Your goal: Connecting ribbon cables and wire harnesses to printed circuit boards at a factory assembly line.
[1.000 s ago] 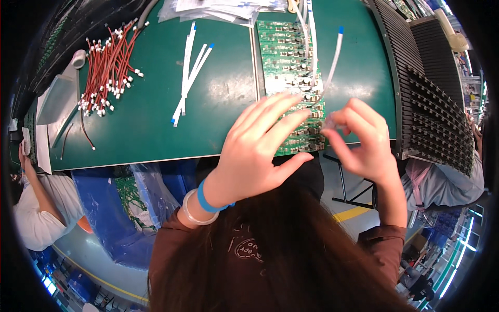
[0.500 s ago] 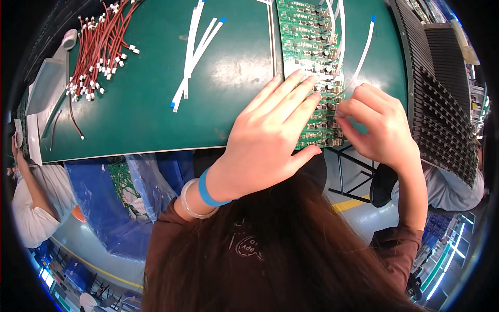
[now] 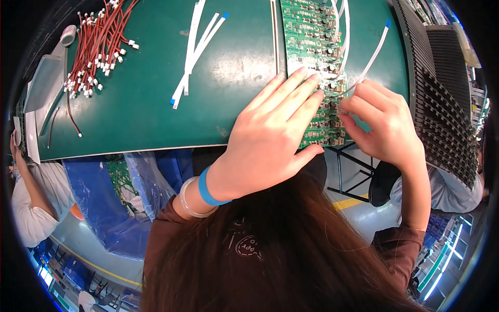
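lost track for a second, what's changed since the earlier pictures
The right hand moved in to the right edge of the green circuit panel; what it grips, if anything, is unclear. The left hand's fingers drew together. The blue tip of the ribbon cable swung right. The red wires and loose ribbon strips stayed put.

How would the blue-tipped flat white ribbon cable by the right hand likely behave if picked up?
The flat white ribbon cable is probably flexible, given its gentle curve. It looks light for its length, being slim.
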Demonstrator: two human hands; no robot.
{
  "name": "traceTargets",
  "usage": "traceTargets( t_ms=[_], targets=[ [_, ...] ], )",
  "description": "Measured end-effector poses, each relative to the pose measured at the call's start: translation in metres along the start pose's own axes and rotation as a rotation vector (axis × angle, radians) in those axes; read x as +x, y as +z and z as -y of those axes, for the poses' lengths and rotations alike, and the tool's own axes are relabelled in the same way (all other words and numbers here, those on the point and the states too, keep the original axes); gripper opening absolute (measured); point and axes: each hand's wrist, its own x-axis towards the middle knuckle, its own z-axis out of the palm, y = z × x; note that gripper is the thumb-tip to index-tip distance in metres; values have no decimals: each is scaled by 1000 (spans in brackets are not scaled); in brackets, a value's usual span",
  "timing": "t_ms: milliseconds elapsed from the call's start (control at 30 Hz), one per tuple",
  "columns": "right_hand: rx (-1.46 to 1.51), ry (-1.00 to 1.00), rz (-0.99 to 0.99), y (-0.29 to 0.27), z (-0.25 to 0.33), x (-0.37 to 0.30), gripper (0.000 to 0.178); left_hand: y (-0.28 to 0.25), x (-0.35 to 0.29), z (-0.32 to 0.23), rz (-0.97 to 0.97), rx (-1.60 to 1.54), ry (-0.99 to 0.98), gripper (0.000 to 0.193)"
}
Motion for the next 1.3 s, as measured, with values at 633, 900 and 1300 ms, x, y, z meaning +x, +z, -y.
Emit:
traceTargets(
  t_ms=[633,900,1300],
  targets=[
    [44,-76,178,-3,-7,9,15,2,1,-1,2,2,-10,56],
    [123,-81,172,1,-10,9,14,2,1,-2,-1,-3,-17,57],
    [125,-112,188,0,-9,12,17,2,2,-1,-1,-18,-22,58]
  ],
)
